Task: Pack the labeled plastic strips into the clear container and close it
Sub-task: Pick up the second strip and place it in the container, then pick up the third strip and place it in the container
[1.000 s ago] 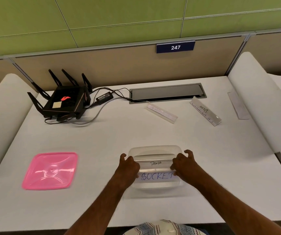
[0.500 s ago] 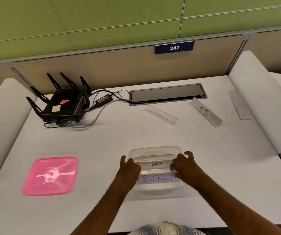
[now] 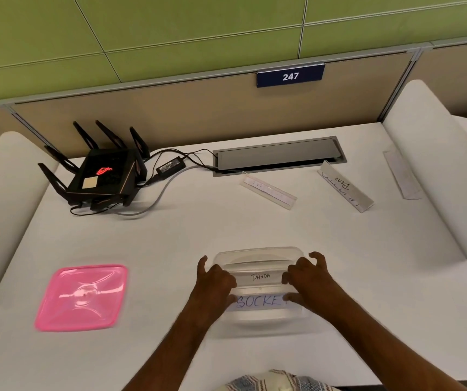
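Note:
A clear container (image 3: 257,252) sits at the near middle of the white table. Inside it lie a strip marked PANDA (image 3: 260,276) and, nearer me, a strip marked SOCKET (image 3: 257,302). My left hand (image 3: 215,280) grips the left end of the SOCKET strip, and my right hand (image 3: 309,275) grips its right end, fingers curled over the container's sides. The pink lid (image 3: 81,297) lies flat at the near left, apart from the container. Three more strips lie farther back: one blurred (image 3: 269,191), one marked BEAR (image 3: 345,186) and one at the far right (image 3: 401,174).
A black router (image 3: 101,176) with antennas and its cables (image 3: 170,166) occupy the back left. A grey cable hatch (image 3: 278,153) is set into the table's back edge. White curved dividers (image 3: 435,176) flank both sides.
Both hands stay at the ends of the SOCKET strip in the container. Only the view has shifted slightly.

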Tool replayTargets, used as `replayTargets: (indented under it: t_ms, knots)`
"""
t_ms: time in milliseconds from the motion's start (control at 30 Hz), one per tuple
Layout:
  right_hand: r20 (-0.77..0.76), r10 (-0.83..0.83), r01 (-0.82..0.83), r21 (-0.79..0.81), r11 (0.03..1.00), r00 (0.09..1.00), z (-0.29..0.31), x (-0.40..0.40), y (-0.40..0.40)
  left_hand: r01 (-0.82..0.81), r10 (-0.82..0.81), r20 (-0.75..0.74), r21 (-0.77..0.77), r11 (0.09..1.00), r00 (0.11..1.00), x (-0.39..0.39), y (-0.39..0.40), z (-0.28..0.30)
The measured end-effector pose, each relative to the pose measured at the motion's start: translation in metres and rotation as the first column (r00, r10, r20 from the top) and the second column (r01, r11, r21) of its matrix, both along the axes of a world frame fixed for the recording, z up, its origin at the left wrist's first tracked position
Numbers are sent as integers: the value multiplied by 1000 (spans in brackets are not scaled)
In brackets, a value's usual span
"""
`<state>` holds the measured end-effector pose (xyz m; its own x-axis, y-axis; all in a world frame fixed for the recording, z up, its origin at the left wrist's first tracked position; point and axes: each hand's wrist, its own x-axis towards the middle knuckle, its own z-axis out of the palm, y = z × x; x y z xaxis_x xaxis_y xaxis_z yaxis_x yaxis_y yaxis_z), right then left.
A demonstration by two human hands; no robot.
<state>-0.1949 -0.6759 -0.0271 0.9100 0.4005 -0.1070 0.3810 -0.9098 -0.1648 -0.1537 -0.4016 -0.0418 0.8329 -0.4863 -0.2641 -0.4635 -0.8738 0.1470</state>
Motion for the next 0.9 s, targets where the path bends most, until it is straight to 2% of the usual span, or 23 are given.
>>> replayTargets:
  t_ms: [167, 267, 467, 700, 900]
  knots:
    - [-5, -250, 244, 237, 940, 968, 0, 14, -1, -127, 193, 180, -324, 937, 964, 12, -11, 13]
    - [-8, -351, 326, 390, 861, 936, 2, 25, -4, -164, 284, 189, -479, 862, 940, 26, -16, 18]
    - [-112, -469, 448, 547, 707, 876, -6, 55, -17, -317, 392, -20, -626, 713, 920, 65, -27, 23]
    - [-280, -554, 602, 556, 572, 784, -13, 91, -32, -530, 435, -323, -655, 538, 841, 120, -40, 19]
    - [-448, -569, 720, 506, 475, 689, -29, 117, -43, -595, 410, -431, -603, 532, 804, 168, -54, 7]
